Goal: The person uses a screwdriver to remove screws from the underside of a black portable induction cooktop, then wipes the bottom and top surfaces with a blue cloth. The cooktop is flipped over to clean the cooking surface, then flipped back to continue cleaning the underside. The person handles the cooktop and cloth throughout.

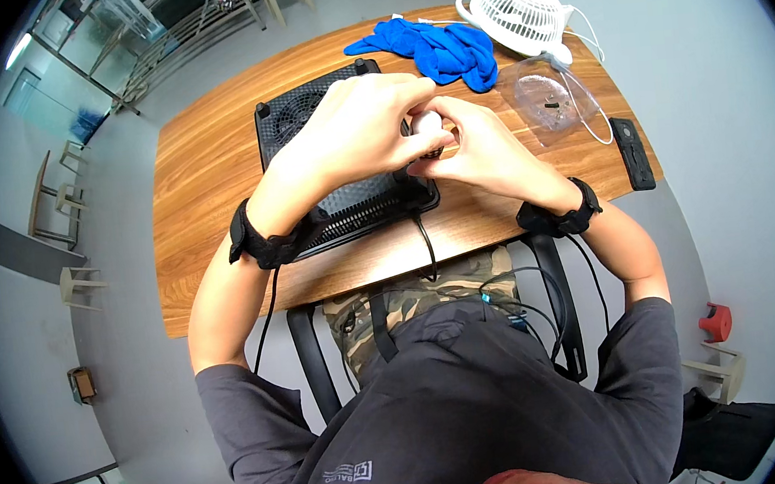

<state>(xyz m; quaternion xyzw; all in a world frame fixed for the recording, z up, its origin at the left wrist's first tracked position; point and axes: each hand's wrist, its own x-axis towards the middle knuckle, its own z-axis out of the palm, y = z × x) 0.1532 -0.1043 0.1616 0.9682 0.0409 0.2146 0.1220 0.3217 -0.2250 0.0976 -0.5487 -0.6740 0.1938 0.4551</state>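
Note:
Both my hands meet over the right part of a black laptop cooling pad, which lies on the wooden table with its fan grille and round feet facing up. Between my fingers is a small rounded white object; its kind cannot be told. My left hand reaches over the pad with thumb and fingers at the object's left and lower side. My right hand pinches around its right side. A small black part shows just under the white object, partly covered by fingers. A black cable runs from the pad's near edge over the table edge.
Past my hands lies a crumpled blue cloth. A white fan stands at the far right corner, a clear plastic bag with small dark parts before it. A black flat device rests at the right edge. Cables hang around my lap.

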